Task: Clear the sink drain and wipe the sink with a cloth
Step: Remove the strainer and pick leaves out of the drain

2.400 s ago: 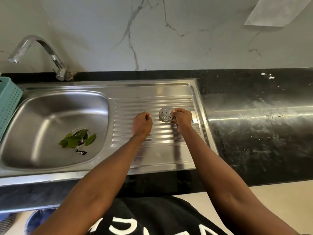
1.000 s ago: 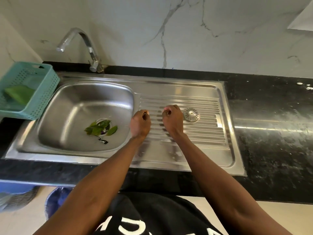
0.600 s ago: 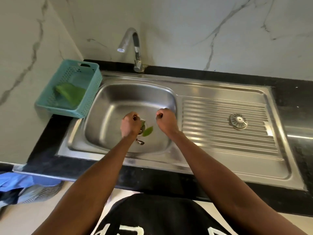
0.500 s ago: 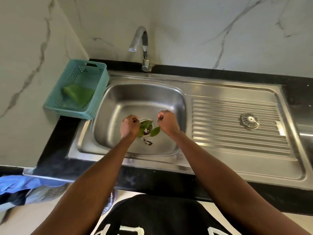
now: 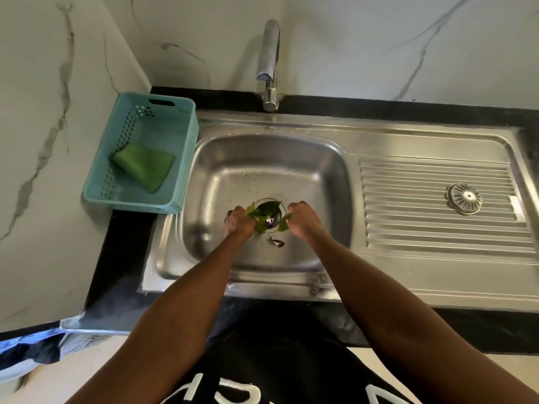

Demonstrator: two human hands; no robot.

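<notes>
Green leaves [image 5: 267, 210] lie piled over the drain opening at the bottom of the steel sink [image 5: 323, 176]. My left hand [image 5: 237, 222] is at the left edge of the pile, fingers curled, pinching a leaf. On the right edge, my right hand [image 5: 301, 218] has its fingers curled on another leaf. A small dark scrap [image 5: 276, 243] lies just in front of the drain. The round metal drain strainer [image 5: 463, 198] sits on the ribbed drainboard to the right. A folded green cloth [image 5: 143, 165] lies in the teal basket [image 5: 175, 182] left of the sink.
The faucet [image 5: 269, 62] stands behind the basin, its spout over the back edge. Marble walls close in the left side and the back. Black countertop [image 5: 116, 258] surrounds the sink. A blue-and-dark bundle [image 5: 26, 348] lies low at the left.
Both hands left the strainer on the drainboard and moved left into the basin. They now sit lower on the two sides of the leaf pile, fingers on the leaves.
</notes>
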